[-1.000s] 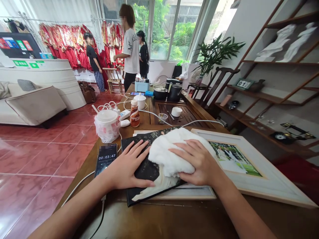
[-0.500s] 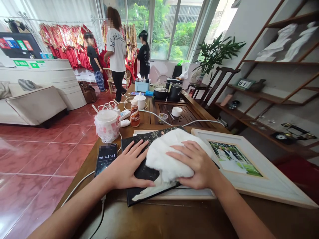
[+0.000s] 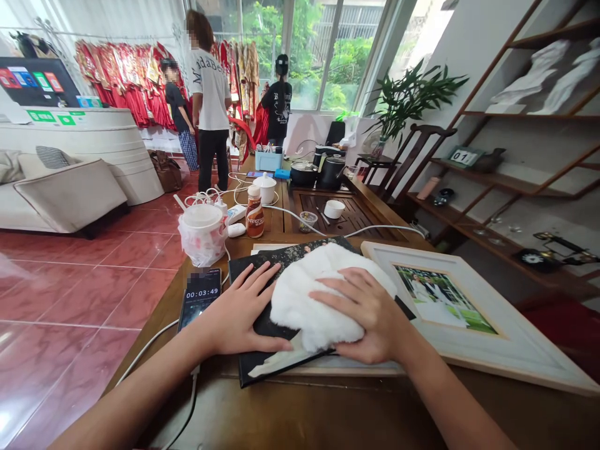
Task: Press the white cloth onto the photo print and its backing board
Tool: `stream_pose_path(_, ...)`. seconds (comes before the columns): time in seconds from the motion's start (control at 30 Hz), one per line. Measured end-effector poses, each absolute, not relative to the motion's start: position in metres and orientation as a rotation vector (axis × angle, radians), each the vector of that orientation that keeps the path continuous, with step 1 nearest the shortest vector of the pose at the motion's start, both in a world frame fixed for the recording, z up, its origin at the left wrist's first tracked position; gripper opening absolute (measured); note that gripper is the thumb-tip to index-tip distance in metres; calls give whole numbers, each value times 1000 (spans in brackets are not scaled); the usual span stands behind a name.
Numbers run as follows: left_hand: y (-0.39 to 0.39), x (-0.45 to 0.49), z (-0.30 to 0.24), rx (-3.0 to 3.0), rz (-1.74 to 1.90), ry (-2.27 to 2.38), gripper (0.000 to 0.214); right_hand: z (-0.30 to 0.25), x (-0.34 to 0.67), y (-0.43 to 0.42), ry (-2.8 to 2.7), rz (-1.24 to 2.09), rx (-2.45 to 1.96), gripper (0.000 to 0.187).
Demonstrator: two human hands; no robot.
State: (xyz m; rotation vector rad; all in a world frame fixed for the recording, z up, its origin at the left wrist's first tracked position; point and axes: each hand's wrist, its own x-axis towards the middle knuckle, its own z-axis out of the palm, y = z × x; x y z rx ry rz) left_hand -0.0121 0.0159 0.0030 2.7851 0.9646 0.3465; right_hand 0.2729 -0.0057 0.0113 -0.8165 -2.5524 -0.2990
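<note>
Left: our open left hand (image 3: 239,312) lies flat on the black speckled rectangular album (image 3: 285,256) | Centre: the fluffy white towel (image 3: 319,306) sits on that album under our right hand (image 3: 365,315), cupped palm-down, clench unclear | Right: the cream wooden picture frame (image 3: 473,350) lies just beside | Step: apparently wiping the album | Next: drawing the towel across its cover

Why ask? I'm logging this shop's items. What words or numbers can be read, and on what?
"00:03:49" on the phone screen.
"01" on the shelf placard.
"NESCAFE" on the bottle label.
"MadaBe", cut off, on a person's white T-shirt.
The wall screen tiles and green counter signs: too small to read.
</note>
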Motion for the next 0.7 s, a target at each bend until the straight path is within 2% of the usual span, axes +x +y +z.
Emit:
stream_pose_path(0.17,15,-12,3,2770,390,961,104,11,287,1,-2495,-381,-911,60)
stream_pose_path(0.43,16,-12,3,2784,362,954,105,11,264,-12,-2580,-246,-744,69)
stream_pose_path(0.7,15,-13,4,2775,373,963,105,11,281,-2,-2511,-342,-869,61)
